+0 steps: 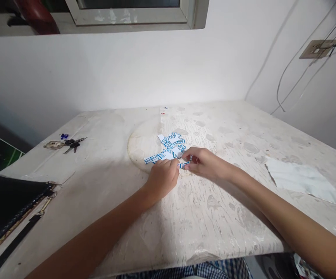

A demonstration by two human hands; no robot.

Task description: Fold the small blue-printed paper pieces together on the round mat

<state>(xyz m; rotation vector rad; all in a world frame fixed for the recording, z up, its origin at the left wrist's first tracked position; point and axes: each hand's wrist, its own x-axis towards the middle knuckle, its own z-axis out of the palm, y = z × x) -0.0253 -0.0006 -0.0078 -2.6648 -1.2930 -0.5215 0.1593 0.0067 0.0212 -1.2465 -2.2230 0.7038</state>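
A white paper cutout [170, 144] covered with small blue-outlined rectangles lies on the table, within a faint round mark. Its upper part has a looped, curved shape, and a patterned strip reaches out to the lower left. My left hand [164, 173] is closed at the cutout's near edge, its curled fingertips pressed to the paper. From the right, my right hand [203, 162] pinches the right end of the cutout, close to my left fingers. A short blue-marked part shows between the two hands. My fingers hide some of the lower edge.
A bunch of keys [74, 143] lies at the left beside a small blue object [64, 136]. A black bag [13, 205] with a strap rests at the left edge. A white sheet [303, 180] lies at the right. Cables hang from a wall socket [318, 49].
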